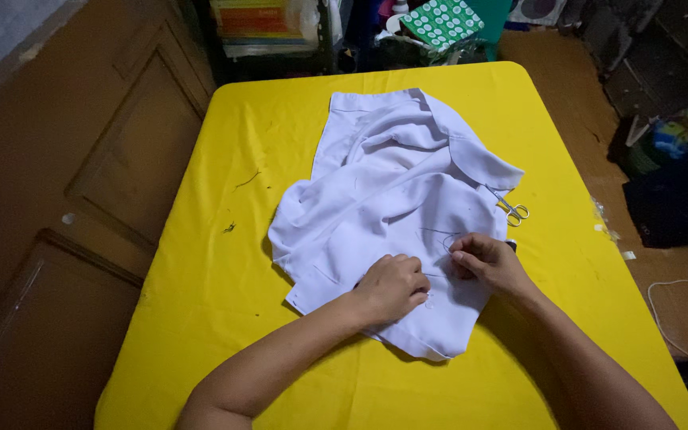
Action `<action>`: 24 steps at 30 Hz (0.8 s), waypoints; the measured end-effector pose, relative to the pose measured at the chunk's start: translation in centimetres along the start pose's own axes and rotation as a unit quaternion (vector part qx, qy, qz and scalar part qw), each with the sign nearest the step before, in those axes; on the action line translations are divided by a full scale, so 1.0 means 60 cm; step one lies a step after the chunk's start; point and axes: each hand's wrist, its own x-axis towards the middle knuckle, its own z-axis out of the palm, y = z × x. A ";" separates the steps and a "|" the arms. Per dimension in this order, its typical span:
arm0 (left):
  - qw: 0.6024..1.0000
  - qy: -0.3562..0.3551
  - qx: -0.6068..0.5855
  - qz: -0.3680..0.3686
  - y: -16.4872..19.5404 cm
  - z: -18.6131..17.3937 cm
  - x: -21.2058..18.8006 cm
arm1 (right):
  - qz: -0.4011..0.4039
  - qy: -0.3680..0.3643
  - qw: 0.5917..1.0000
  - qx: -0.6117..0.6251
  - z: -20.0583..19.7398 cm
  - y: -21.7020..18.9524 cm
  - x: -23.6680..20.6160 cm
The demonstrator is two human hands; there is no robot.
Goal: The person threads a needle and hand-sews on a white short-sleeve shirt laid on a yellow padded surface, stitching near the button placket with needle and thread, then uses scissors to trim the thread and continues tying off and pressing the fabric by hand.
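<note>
While both hands rest on the cloth: a sewing step is shown, judged from the thread and the pinched fingers.
Garment: white shirt (392, 207) lies crumpled across the middle of the desk, collar end toward the far edge, hem end under the hands.
Left hand (392, 288): fingers curled, knuckles up, pressing the near part of the shirt flat; its grip is closed against the fabric, though whether it pinches a fold cannot be told.
Right hand (487, 263): just beside the left, fingertips pinched together on the cloth — the grip is closed on something too small to make out, probably a needle.
Thread (438, 233): a thin dark line loops over the fabric just beyond the right fingertips.
Step in hand: a stitch being worked near the shirt's lower edge, by judgement.
Next move calls for: a steady hold by the left hand and a slow, straight draw of the thread, so the loop does not snag.
Scissors (511, 209): small, metal, on the desk touching the shirt's right edge.
Desk (224, 318): covered in bright yellow — a few dark thread scraps lie left of the shirt.
Room: dim; brown wooden floor panels at left, stacked books and a green dotted box beyond the far edge, dark bags at right.
</note>
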 end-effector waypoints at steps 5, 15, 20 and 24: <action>1.000 -0.007 0.015 -0.003 -0.010 0.013 0.012 | -0.001 0.003 1.000 -0.029 0.007 -0.006 0.000; 0.988 0.049 -0.105 -0.103 0.002 -0.028 0.013 | -0.093 0.083 0.940 -0.317 0.050 -0.075 -0.041; 0.961 0.064 -0.215 -0.160 -0.003 -0.036 0.015 | -0.296 0.082 0.840 -0.448 0.077 -0.123 -0.067; 0.945 0.058 -0.265 -0.186 -0.012 -0.022 0.017 | -0.182 -0.018 0.917 -0.355 0.094 -0.128 -0.069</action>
